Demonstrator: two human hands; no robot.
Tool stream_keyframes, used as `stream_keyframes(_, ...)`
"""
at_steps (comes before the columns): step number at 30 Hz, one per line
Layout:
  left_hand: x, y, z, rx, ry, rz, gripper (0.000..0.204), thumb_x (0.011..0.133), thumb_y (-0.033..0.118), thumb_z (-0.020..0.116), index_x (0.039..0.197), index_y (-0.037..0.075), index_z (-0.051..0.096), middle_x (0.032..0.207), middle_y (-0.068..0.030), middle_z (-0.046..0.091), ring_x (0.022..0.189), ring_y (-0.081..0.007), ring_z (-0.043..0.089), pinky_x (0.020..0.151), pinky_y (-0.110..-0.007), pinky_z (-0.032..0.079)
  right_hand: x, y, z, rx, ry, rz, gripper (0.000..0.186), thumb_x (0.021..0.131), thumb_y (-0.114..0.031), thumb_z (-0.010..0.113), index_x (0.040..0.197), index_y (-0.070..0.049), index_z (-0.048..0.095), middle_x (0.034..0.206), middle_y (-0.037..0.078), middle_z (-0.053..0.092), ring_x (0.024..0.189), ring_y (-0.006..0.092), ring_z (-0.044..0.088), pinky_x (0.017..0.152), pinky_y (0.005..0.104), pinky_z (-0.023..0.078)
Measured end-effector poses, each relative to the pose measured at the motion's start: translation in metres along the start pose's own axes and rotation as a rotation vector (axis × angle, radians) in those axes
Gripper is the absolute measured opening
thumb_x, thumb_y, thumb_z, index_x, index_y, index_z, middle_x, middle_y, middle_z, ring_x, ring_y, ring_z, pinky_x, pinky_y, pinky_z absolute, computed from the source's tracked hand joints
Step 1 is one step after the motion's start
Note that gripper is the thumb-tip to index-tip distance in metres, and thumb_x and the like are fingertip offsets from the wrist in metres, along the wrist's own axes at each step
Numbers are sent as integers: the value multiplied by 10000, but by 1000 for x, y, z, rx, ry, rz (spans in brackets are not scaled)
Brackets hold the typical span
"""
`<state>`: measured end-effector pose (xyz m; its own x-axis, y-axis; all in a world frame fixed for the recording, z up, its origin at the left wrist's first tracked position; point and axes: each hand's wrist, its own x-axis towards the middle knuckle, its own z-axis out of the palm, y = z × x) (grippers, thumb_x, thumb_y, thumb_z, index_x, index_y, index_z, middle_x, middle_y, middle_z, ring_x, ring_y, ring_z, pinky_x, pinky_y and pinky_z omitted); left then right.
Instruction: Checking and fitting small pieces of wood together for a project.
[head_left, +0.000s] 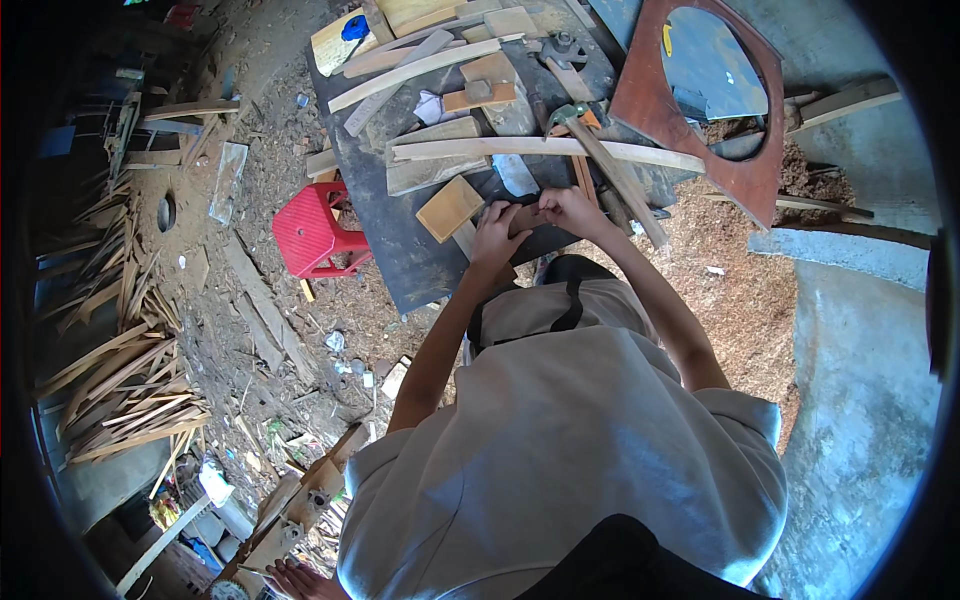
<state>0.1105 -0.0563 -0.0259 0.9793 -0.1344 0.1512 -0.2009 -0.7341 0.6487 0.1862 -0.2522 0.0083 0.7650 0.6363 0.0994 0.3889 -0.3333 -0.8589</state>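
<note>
Over the near edge of the dark workbench (385, 265), my left hand (493, 238) is closed on a small brown piece (525, 219) that looks like wood. At the other end of that piece, my right hand (575, 212) has its fingers bent in a pinch; their tips partly hide what they grip. A square light wooden block (450, 208) lies just left of my left hand. Beyond my hands are a pale blue-white flat piece (515, 175) and a long curved wooden strip (560, 147). A hammer (610, 175) with a green-tinted head rests across the strip.
A red plastic stool (318, 232) stands left of the bench. Boards and offcuts cover its far part. A reddish-brown panel with an oval opening (640, 95) leans at the right, near sawdust (745, 320). Wood strips (130, 400) pile up far left. Another person's hand (300, 580) shows at lower left.
</note>
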Motion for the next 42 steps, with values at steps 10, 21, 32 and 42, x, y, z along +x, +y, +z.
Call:
stream_keyframes(10, 5, 8, -6, 14, -65, 13, 559, 703, 229, 778, 1206, 76, 587, 1176, -92, 517, 1106, -301, 495, 970, -418, 408, 5, -5, 1, -65, -31, 43, 80, 721, 31, 620, 793, -3, 618, 773, 196, 642, 768, 374, 644, 662, 408, 509)
stream_keyframes(21, 7, 3, -4, 8, -76, 18, 554, 684, 219, 784, 1191, 95, 599, 1162, -70, 543, 1093, -290, 502, 952, -432, 395, 4, 12, 13, -134, -48, 41, 71, 752, 2, 604, 817, -24, 591, 766, 224, 631, 782, 416, 630, 668, 462, 506)
stream_keyframes(32, 24, 14, 8, -432, 28, -128, 260, 717, 72, 764, 910, 20, 599, 801, -93, 588, 705, -207, 591, 663, -319, 501, 9, 1, 18, -193, -83, 65, 85, 768, -35, 622, 846, -19, 592, 823, 237, 630, 810, 430, 618, 699, 489, 504)
stream_keyframes(42, 23, 9, 14, -440, 9, -143, 186, 716, 8, 745, 865, 12, 632, 759, -72, 603, 684, -146, 595, 636, -284, 485, 8, 2, 14, -117, -70, -60, 140, 713, 0, 678, 850, -6, 651, 826, 164, 646, 810, 357, 642, 708, 407, 520)
